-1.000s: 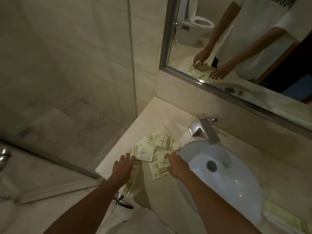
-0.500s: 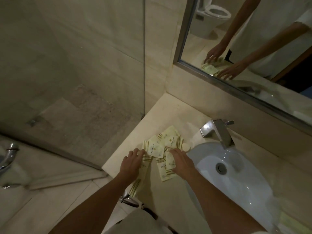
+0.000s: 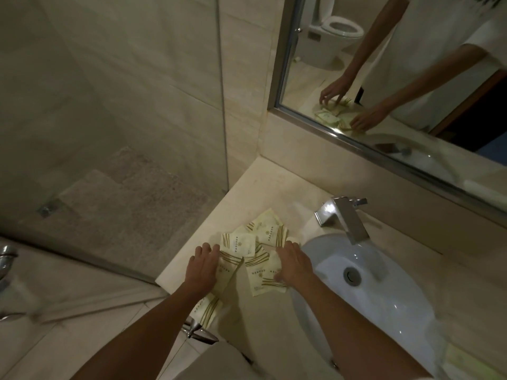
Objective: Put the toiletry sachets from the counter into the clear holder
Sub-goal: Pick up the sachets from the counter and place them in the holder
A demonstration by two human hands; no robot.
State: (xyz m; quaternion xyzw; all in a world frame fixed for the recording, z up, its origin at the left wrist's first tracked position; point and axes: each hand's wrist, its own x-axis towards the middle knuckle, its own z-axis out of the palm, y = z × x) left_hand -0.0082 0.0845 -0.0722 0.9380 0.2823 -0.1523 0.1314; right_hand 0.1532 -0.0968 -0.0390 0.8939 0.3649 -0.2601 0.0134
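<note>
**Sachets spread on worktop corner, both hands flat**

The worktop (image 3: pixel 258 185) is bounded by a glass panel (image 3: pixel 222 105) on the left and the basin (image 3: pixel 365 283) on the right. Sachets (image 3: pixel 255 250) lie overlapping between the hands. Left hand (image 3: pixel 201 266) and right hand (image 3: pixel 292 263) rest on them, fingers extended. Printed text unreadable.

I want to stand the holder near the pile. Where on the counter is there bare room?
Free: the back corner of the counter, between the wall, the mirror ledge and the sachets; also a strip near the front edge, before the sink. Crowded: between the left hand and right hand, and beside the tap.
</note>
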